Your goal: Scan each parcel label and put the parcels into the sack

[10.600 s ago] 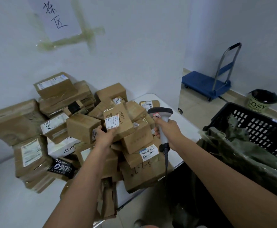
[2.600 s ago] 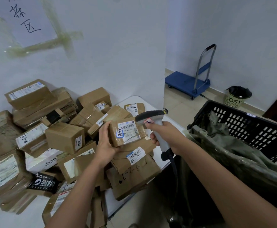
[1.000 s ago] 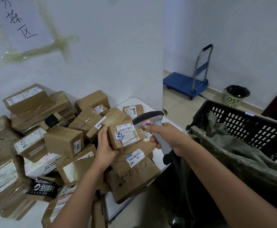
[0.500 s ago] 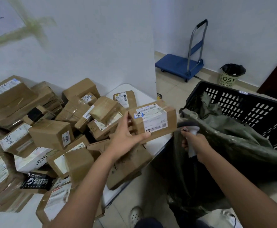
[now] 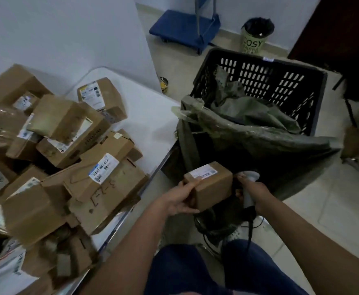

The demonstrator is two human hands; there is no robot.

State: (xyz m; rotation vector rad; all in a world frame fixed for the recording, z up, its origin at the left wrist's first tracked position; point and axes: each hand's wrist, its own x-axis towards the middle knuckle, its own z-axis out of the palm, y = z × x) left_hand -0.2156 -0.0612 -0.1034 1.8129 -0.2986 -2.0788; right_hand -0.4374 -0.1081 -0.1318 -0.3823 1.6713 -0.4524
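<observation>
My left hand [image 5: 177,200] grips a small brown parcel [image 5: 211,185] with a white label on top, held low over the dark mouth of the grey-green sack [image 5: 248,137]. My right hand [image 5: 254,191] holds the grey barcode scanner [image 5: 247,189] by its handle, just right of the parcel, at the sack's opening. The sack hangs out of a black plastic basket [image 5: 280,79]. A heap of brown labelled parcels [image 5: 72,150] covers the white table [image 5: 150,116] on the left.
A blue platform trolley [image 5: 185,28] stands on the floor at the back, with a lined bin [image 5: 256,37] marked COSY beside it. A small tin [image 5: 164,83] lies on the floor by the wall corner. My legs and the scanner's cable are below.
My left hand has carried the parcel from above the table's edge down to the sack's mouth. My right hand with the scanner stays at the sack opening. The view has tilted downward.
</observation>
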